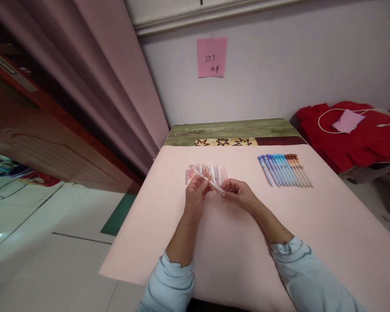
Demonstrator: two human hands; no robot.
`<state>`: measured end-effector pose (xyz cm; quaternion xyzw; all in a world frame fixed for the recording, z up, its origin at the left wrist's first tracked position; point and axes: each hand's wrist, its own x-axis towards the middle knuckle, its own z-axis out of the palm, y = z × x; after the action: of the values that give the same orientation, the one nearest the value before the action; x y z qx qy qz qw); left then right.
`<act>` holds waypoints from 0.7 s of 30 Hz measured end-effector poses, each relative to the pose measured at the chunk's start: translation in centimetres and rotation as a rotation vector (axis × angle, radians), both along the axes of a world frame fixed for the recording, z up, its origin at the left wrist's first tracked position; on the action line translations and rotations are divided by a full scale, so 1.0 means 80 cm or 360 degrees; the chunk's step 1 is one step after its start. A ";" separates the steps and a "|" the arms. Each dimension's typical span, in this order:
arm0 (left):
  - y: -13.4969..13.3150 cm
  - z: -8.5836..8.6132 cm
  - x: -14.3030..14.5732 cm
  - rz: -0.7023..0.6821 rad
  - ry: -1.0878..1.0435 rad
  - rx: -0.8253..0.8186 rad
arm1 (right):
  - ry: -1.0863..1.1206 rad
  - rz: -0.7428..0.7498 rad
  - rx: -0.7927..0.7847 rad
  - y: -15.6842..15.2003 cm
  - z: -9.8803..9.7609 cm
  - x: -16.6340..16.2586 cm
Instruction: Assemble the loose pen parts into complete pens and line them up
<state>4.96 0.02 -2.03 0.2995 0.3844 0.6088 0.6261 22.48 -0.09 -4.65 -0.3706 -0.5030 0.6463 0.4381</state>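
Note:
A slim whitish pen (217,186) slants down to the right between my two hands, above the pink table covering. My left hand (195,197) is closed around its upper part, with the thumb laid along the barrel. At the lower end, my right hand (242,195) pinches the tip between thumb and fingers. Just beyond the hands lies a row of clear and pinkish pen parts (191,170), partly hidden by my fingers. Off to the right, a neat row of pens (284,171) runs from blue through turquoise to brown.
The pink sheet (149,225) covers most of the table, whose green wood-look edge (227,128) meets the wall. A red cloth (338,143) with a white cable stands at right. A curtain (117,78) and wooden door (52,117) are at left. A pink note (212,57) hangs above.

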 end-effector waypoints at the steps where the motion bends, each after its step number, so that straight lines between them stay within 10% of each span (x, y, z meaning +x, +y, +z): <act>1: 0.000 0.000 0.000 0.0001 -0.0002 0.0006 | -0.0007 0.0003 0.0006 0.000 0.000 0.000; 21: -0.001 -0.002 0.000 0.0020 0.0209 0.0065 | -0.0038 -0.0036 -0.0016 -0.003 0.007 0.000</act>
<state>4.95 -0.09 -2.18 0.3490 0.4141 0.5994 0.5894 22.45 -0.31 -4.08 -0.3861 -0.5007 0.6395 0.4374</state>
